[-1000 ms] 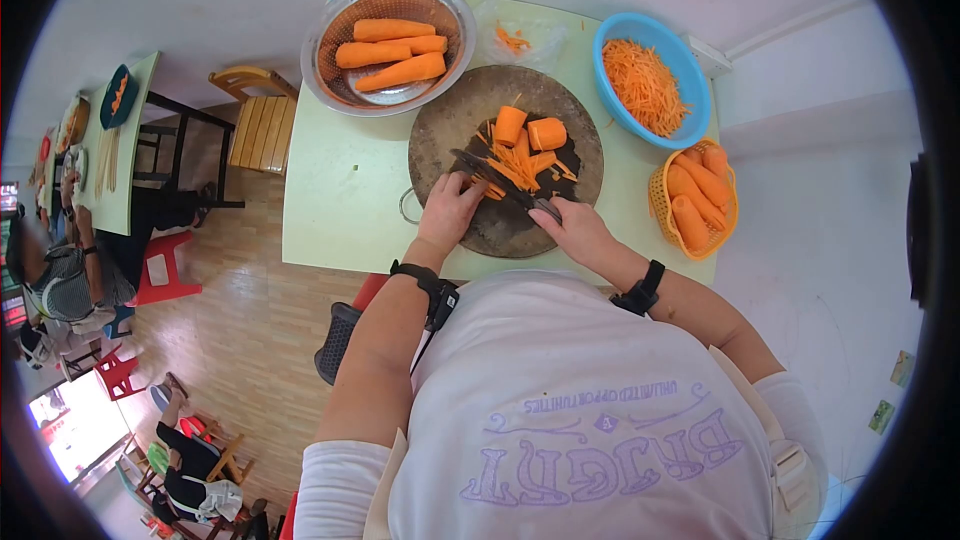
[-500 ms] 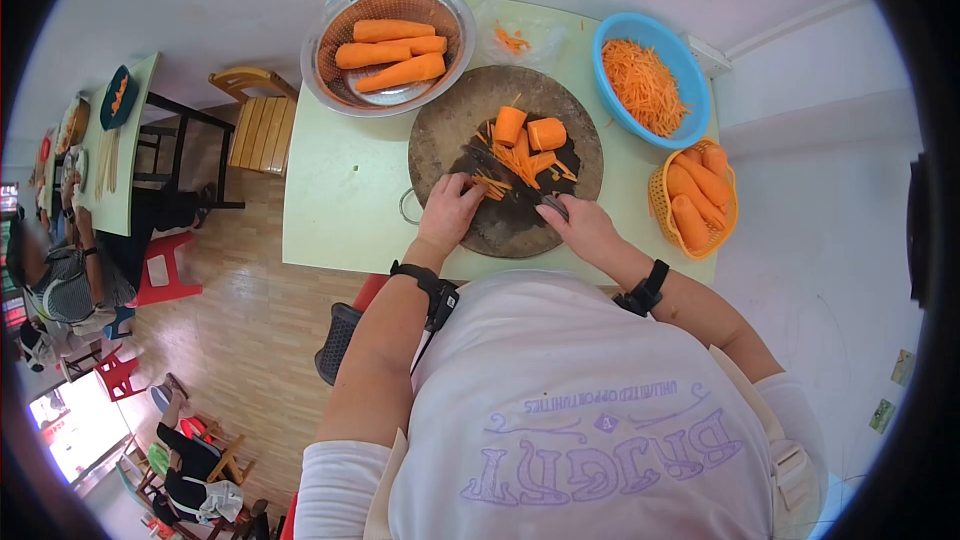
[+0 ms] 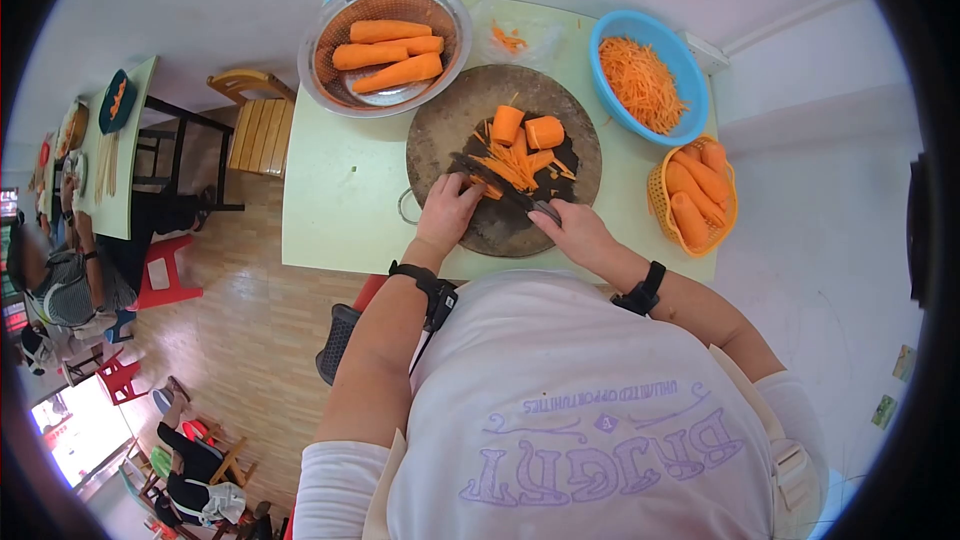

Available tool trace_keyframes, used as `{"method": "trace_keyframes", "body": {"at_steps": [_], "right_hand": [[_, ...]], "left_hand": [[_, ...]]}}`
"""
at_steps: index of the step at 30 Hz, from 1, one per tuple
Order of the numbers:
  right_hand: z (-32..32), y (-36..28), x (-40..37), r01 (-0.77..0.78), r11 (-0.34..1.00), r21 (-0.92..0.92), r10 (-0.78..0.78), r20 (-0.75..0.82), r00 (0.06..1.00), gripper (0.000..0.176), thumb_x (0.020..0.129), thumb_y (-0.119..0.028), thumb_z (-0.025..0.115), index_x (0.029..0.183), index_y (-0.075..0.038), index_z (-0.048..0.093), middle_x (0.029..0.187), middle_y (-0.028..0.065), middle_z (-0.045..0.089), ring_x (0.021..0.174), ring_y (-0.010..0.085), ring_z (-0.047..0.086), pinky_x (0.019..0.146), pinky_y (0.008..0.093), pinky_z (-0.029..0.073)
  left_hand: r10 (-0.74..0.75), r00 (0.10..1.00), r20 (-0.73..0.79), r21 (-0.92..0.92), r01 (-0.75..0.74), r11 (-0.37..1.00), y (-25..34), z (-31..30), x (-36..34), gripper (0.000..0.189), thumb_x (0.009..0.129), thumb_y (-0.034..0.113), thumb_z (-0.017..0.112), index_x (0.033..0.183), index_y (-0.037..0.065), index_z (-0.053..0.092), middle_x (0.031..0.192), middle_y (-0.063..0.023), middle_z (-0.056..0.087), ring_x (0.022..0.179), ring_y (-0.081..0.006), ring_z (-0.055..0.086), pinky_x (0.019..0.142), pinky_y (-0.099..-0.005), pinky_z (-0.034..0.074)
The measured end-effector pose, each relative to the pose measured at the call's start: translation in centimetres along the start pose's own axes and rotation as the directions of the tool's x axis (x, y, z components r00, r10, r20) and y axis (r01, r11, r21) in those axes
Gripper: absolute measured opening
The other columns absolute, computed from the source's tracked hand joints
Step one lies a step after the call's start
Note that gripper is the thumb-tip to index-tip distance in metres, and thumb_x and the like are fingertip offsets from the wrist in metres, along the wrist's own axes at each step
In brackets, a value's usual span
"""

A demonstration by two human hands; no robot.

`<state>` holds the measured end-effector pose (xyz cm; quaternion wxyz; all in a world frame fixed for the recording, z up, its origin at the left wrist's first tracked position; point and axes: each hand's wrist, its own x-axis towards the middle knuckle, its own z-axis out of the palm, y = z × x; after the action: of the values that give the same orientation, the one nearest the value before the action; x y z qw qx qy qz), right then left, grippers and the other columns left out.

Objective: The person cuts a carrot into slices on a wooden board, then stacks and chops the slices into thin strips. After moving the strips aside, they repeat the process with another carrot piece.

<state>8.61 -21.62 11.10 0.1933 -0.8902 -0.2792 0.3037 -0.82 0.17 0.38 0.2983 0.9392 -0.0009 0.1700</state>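
My right hand (image 3: 580, 231) is closed round the handle of a dark-bladed kitchen knife (image 3: 505, 188). The blade slants up and left across a round wooden chopping board (image 3: 440, 120). At the board's left side my left hand (image 3: 447, 212) has its fingers bent and pressed onto carrot slices (image 3: 488, 190), right beside the blade; the fingertips partly hide them. Beyond the knife lie a pile of carrot strips (image 3: 512, 168) and two stubby carrot chunks, one upright (image 3: 507, 124) and one on its side (image 3: 545, 132).
Peeled carrots (image 3: 395, 71) lie in a metal bowl (image 3: 458, 50) at the back left. A blue basin (image 3: 603, 80) holds carrot shreds (image 3: 640, 85); a yellow basket (image 3: 657, 202) holds more carrots. Carrot scraps (image 3: 508, 38) rest on a plastic bag. Other people sit at the far left.
The knife has shifted left and down, so its blade now lies across the slices by my left fingertips. My right hand has moved slightly left with it; my left hand stays put.
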Motion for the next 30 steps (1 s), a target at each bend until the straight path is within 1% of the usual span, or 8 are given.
{"method": "trace_keyframes", "body": {"at_steps": [6,15,17,30], "right_hand": [[-0.11,-0.27,-0.32,0.008,0.999,0.033,-0.008,-0.015,1.000,0.054,0.096,-0.051,0.053,0.091,0.002,0.062,0.086,0.0249,0.066,0.083,0.0437,0.064,0.072,0.0489,0.050],[-0.07,-0.34,-0.29,-0.004,1.000,0.000,0.004,-0.001,1.000,0.054,0.096,-0.051,0.053,0.092,0.002,0.061,0.085,0.0247,0.066,0.083,0.0436,0.064,0.072,0.0491,0.051],[-0.07,-0.37,-0.33,0.007,1.000,0.002,-0.007,-0.021,1.000,0.053,0.096,-0.051,0.053,0.091,0.002,0.061,0.085,0.0248,0.066,0.083,0.0434,0.064,0.072,0.0491,0.051],[-0.05,-0.54,-0.36,0.001,1.000,-0.008,-0.001,-0.010,1.000,0.052,0.095,-0.049,0.054,0.091,0.002,0.061,0.084,0.0250,0.066,0.083,0.0434,0.064,0.071,0.0490,0.051]], "left_hand": [[0.013,1.000,-0.019,-0.019,-0.013,1.000,-0.03,0.12,-0.05,0.024,0.080,0.008,0.067,0.104,0.010,0.069,0.096,-0.0086,0.056,0.093,-0.0278,0.056,0.083,-0.0382,0.049],[0.004,1.000,-0.024,-0.015,-0.004,1.000,0.19,-0.07,0.11,0.023,0.081,0.008,0.068,0.103,0.009,0.070,0.095,-0.0085,0.057,0.093,-0.0279,0.056,0.083,-0.0382,0.050],[0.004,1.000,-0.021,-0.016,-0.005,1.000,0.32,-0.25,0.16,0.022,0.081,0.008,0.068,0.102,0.009,0.070,0.095,-0.0083,0.057,0.092,-0.0278,0.056,0.082,-0.0383,0.050],[0.015,0.999,-0.029,-0.012,-0.016,1.000,0.14,-0.12,0.06,0.023,0.080,0.007,0.067,0.102,0.010,0.070,0.095,-0.0085,0.057,0.092,-0.0281,0.056,0.082,-0.0390,0.050]]}}
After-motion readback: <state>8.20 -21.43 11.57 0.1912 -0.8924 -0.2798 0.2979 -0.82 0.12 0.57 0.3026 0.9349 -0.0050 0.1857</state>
